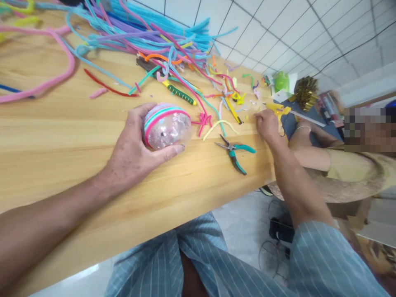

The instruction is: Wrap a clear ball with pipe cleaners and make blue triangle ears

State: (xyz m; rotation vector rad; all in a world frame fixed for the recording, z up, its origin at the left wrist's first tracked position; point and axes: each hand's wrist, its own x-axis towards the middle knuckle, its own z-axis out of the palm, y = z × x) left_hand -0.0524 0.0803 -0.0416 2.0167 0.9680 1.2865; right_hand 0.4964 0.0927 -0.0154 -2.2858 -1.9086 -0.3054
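My left hand (133, 140) is wrapped round a clear plastic ball (176, 132) with shiny flakes showing inside. Lilac, teal and pink pipe cleaners (154, 119) band one side of the ball, which is held at the table surface or just above it. At the table's right end is my right hand (267, 126), its fingers bent and pressed together. What they hold, if anything, is too small to make out. Right beside that hand is a yellow glue gun (278, 109) with a pale stick behind it; whether they touch I cannot tell. Teal-handled pliers (235, 152) lie spread between my hands.
A heap of blue, purple and pink pipe cleaners (148, 35) covers the table's back. A green-and-yellow handled tool (179, 93), a yellow cutter (232, 110) and coloured scraps lie before it. Another person's arm (312, 154) rests at the right, near a gold tinsel bunch (306, 91).
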